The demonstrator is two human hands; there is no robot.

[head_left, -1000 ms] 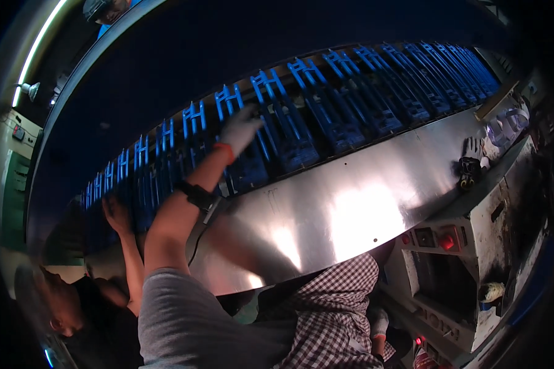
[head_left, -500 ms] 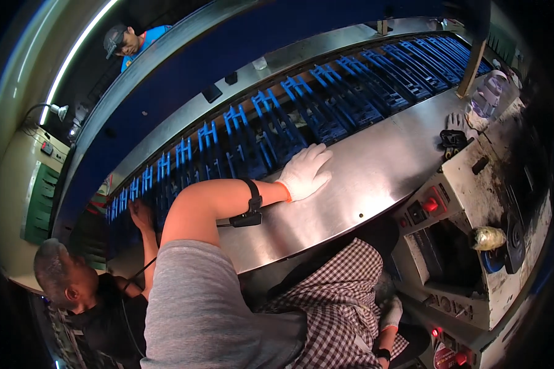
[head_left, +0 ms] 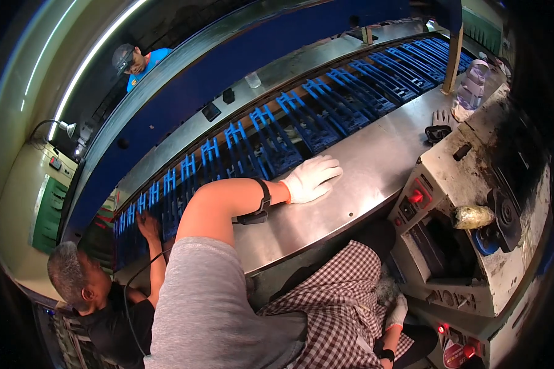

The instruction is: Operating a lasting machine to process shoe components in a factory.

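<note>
Nearest, the person's right hand [head_left: 397, 310], in a white glove, hangs low beside the checked apron [head_left: 335, 289]; its fingers are partly hidden, so I cannot tell whether they grip anything. A black band [head_left: 386, 355] circles that wrist. The left arm, in a grey sleeve [head_left: 200, 295], bends at the elbow and reaches forward. The left hand [head_left: 313, 179], also gloved, rests palm down on the metal ledge [head_left: 378, 144], its fingers relaxed, slightly parted and grasping nothing. The ledge lies directly beneath those fingers. The row of blue bars [head_left: 326, 111] starts just beyond the ledge's far edge, near the fingers but apart from them.

To the right stands a stained box [head_left: 455, 166] with a red switch [head_left: 416, 195], a wrapped bundle [head_left: 474, 216] on top. To the left, a co-worker's bare hand [head_left: 148, 226] is at the bars. Farther off, a clear bottle [head_left: 472, 86] stands near the ledge's right end. Across the bars, a dark flat object [head_left: 211, 111] lies on the far ledge [head_left: 264, 80]; beyond, another person [head_left: 143, 64] wears a cap.
</note>
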